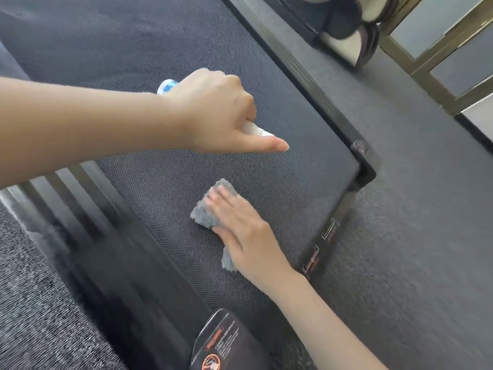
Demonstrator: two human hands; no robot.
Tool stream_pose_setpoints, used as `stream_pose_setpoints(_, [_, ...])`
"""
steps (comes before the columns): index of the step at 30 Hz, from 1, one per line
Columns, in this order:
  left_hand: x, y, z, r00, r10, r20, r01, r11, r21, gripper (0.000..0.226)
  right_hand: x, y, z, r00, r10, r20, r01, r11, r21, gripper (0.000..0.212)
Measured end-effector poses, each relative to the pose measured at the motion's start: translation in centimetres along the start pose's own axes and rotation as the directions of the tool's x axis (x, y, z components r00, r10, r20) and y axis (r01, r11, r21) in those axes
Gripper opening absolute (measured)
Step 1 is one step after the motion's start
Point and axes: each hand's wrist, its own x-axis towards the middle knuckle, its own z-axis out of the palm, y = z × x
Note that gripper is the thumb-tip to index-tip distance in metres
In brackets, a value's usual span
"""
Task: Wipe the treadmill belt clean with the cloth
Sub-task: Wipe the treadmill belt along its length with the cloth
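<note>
The dark textured treadmill belt (pixel 149 57) fills the middle of the view. My right hand (pixel 240 231) lies flat on a small grey fluffy cloth (pixel 208 212) and presses it onto the belt near the rear end. My left hand (pixel 213 113) hovers above the belt and grips a white bottle (pixel 257 129) with a blue-and-white end (pixel 166 86); most of the bottle is hidden in my fist, and my thumb points right.
Black side rails (pixel 301 65) frame the belt, with a striped footrail (pixel 69 193) at left and warning stickers (pixel 216 343) at the rear corners. Grey carpet (pixel 413 209) surrounds the machine. A gold-framed glass panel (pixel 437 54) and black equipment (pixel 344 20) stand at upper right.
</note>
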Motion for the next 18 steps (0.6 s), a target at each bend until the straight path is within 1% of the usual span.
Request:
stream_pose_setpoints(5, [-0.3,0.9,-0.1,1.000,0.017,-0.002,-0.017,1.000,0.015,0.081,-1.8,-1.5,0.4,0.985,-0.157,0.065,0.157,0.988,0.008,0.041])
stream_pose_setpoints(9, [-0.8,1.3,0.2,0.999,0.037,0.021,-0.038,0.999,0.024,0.081,-3.4,-2.1,0.2,0.962,-0.244,0.120,0.240,0.970,0.047,0.038])
stream_pose_setpoints(11, [-1.0,1.3,0.2,0.999,0.033,0.029,-0.034,0.999,0.024,0.081,-4.0,-1.8,-0.2,0.952,-0.267,0.152,0.262,0.964,0.052,0.037])
stream_pose_setpoints(14, [-1.2,1.3,0.3,0.999,0.022,0.040,-0.022,1.000,0.011,0.079,-4.6,-0.9,-0.8,0.942,-0.275,0.190,0.281,0.960,-0.001,0.038])
stream_pose_setpoints(18, [-1.2,1.2,0.6,0.999,0.019,0.033,-0.020,1.000,0.007,0.079,-4.7,-0.1,-0.7,0.958,-0.237,0.163,0.248,0.967,-0.051,0.037])
